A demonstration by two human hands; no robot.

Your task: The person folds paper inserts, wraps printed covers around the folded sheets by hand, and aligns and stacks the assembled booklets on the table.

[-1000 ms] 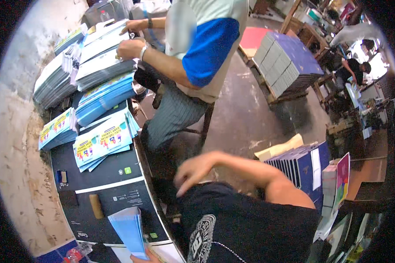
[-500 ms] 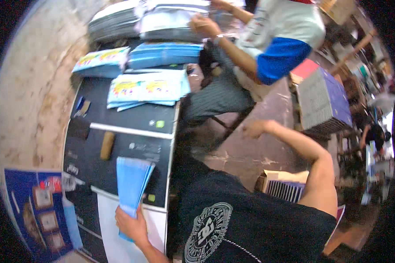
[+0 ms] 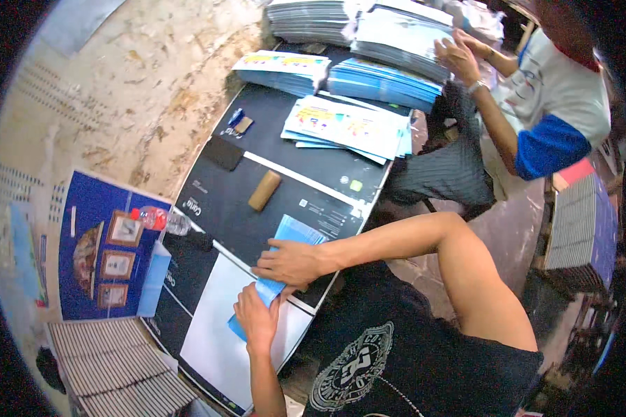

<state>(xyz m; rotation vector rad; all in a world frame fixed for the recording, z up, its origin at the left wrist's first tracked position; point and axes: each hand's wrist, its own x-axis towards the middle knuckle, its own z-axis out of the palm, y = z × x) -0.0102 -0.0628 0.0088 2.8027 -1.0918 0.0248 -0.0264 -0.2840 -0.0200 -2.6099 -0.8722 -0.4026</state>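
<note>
A narrow blue stack of folded paper sheets (image 3: pixel 295 229) lies slantwise at the near part of the table, partly over a white sheet (image 3: pixel 215 323). My left hand (image 3: pixel 257 316) grips its lower part, fingers closed round the edges. Just above, my right hand (image 3: pixel 292 264) lies across the stack, its fingers curled over the left edge and its palm hiding the middle. Past the far end of the stack rests a brown block (image 3: pixel 265 190).
Blue and white printed stacks (image 3: pixel 386 80) fill the table's far end, beside loose printed sheets (image 3: pixel 348 125). A co-worker's hands (image 3: pixel 459 59) are at the far stack. At left stand a plastic bottle (image 3: pixel 161 219) and a blue framed-picture panel (image 3: pixel 83 250); bundled books (image 3: pixel 118 368) lie nearer.
My right hand has come in from the right, off the table, and now lies on the blue stack. My left hand keeps its hold. The whole view has shifted and turned.
</note>
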